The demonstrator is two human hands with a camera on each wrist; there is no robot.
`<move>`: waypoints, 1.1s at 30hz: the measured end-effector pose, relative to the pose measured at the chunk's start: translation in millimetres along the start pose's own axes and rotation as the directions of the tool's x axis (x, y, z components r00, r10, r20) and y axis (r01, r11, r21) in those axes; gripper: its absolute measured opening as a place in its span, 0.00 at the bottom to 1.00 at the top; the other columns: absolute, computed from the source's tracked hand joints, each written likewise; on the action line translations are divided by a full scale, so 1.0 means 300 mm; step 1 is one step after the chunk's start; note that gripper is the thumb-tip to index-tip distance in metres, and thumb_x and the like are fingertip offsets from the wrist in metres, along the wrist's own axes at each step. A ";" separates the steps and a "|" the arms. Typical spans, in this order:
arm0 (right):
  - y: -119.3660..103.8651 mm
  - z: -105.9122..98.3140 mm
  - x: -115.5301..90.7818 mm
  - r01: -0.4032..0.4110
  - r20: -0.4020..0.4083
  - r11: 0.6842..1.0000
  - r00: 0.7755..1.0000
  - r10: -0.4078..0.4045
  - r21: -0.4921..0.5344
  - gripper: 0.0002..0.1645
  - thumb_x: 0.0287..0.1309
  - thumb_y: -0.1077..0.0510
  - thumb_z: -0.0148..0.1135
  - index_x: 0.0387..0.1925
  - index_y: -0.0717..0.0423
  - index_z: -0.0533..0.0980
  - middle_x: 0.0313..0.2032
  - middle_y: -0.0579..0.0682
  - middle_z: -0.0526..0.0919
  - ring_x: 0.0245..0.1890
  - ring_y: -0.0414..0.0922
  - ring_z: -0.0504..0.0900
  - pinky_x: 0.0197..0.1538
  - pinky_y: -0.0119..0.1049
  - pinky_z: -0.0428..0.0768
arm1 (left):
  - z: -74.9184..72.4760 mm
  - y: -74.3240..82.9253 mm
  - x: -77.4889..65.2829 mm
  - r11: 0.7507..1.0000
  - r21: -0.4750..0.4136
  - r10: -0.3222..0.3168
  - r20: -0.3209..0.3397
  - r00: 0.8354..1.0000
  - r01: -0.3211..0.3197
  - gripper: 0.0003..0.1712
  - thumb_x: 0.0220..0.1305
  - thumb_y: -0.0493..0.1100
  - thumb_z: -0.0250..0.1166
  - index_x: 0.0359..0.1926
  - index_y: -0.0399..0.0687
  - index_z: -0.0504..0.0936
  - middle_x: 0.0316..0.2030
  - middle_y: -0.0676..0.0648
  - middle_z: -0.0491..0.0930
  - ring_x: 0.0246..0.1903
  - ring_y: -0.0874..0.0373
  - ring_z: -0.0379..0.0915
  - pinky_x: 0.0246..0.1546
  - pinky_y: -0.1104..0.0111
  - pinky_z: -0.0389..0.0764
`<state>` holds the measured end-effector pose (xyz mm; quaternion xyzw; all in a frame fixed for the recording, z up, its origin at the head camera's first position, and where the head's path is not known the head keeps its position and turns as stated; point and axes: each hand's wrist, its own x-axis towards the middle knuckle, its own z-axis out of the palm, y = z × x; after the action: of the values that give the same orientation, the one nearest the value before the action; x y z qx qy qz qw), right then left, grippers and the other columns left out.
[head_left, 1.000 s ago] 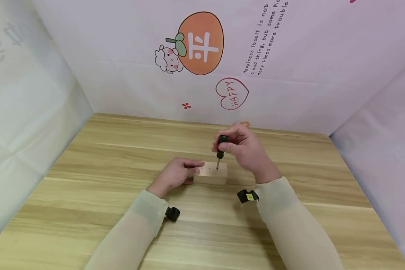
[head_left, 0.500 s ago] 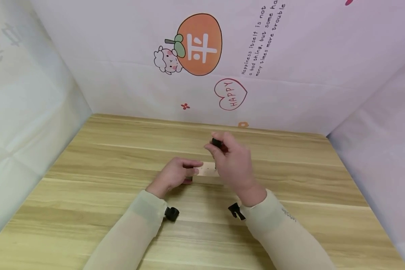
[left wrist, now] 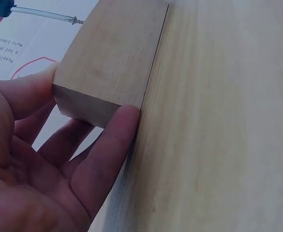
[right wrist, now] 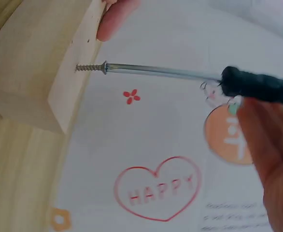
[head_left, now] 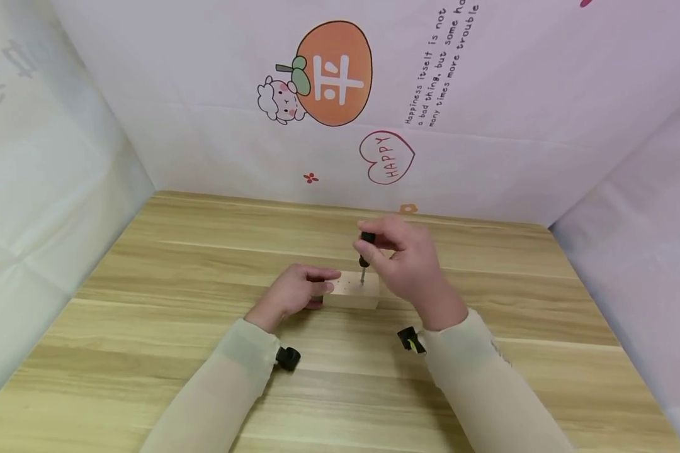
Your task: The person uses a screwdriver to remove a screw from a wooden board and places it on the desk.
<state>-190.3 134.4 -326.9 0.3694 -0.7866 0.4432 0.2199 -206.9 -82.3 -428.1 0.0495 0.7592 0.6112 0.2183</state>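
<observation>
A pale wooden block [head_left: 350,300] lies on the table, small dark holes dotting its top face. At its left end, my left hand [head_left: 291,292] grips it, thumb on one side and fingers on the other. A screw [right wrist: 91,67] stands upright near the block's right part, its tip in the wood and much of its thread showing. My right hand [head_left: 410,261] holds a screwdriver [head_left: 368,238] by its dark handle between thumb and fingers. In the right wrist view, the screwdriver's metal shaft [right wrist: 161,71] meets the screw head in line with it.
The wood-grain table [head_left: 204,251] runs back to a white printed cloth [head_left: 232,157] hanging behind it. More white cloth [head_left: 45,189] hangs at the left and right sides. A black wrist camera [head_left: 288,358] sits at the left cuff, another [head_left: 410,340] at the right.
My right hand turned over the screwdriver, covering the block's right end half a second ago, then turned back and uncovered it. My left hand and the block have stayed in place.
</observation>
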 end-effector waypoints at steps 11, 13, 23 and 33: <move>-0.034 0.028 0.001 -0.122 -0.105 0.980 0.989 0.106 -0.158 0.17 0.51 0.64 0.77 0.46 0.57 0.86 0.32 0.47 0.84 0.27 0.39 0.77 0.29 0.33 0.78 | 0.002 -0.001 0.000 1.000 0.010 0.000 -0.012 1.000 0.000 0.14 0.70 0.41 0.65 0.54 0.58 0.87 0.56 0.55 0.79 0.53 0.54 0.75 0.42 0.62 0.84; -0.018 0.005 0.007 -0.126 -0.047 0.988 0.991 0.122 -0.090 0.15 0.53 0.66 0.75 0.44 0.57 0.85 0.32 0.46 0.84 0.26 0.39 0.78 0.29 0.32 0.77 | 0.002 0.000 0.000 1.000 0.006 0.000 -0.015 1.000 0.000 0.14 0.70 0.41 0.65 0.54 0.58 0.87 0.56 0.55 0.79 0.53 0.54 0.75 0.42 0.62 0.84; 0.019 -0.029 0.004 -0.083 0.112 0.993 0.991 0.073 0.080 0.14 0.56 0.69 0.72 0.45 0.59 0.84 0.38 0.49 0.86 0.34 0.45 0.84 0.37 0.34 0.84 | -0.003 -0.003 -0.001 1.000 0.005 -0.001 -0.023 1.000 0.001 0.15 0.69 0.40 0.66 0.54 0.57 0.88 0.57 0.54 0.79 0.51 0.53 0.76 0.41 0.62 0.84; -0.033 0.055 -0.008 0.049 -0.053 0.989 0.997 -0.057 -0.136 0.17 0.52 0.64 0.76 0.45 0.61 0.84 0.33 0.50 0.85 0.27 0.41 0.80 0.31 0.32 0.81 | 0.003 0.001 -0.008 1.000 -0.004 0.011 -0.022 1.000 -0.011 0.14 0.69 0.39 0.65 0.53 0.56 0.88 0.56 0.54 0.80 0.53 0.53 0.75 0.41 0.62 0.84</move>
<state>-181.3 117.8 -331.8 0.3617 -0.7981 0.3933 0.2784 -204.5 -82.1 -427.3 0.0462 0.7600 0.6144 0.2066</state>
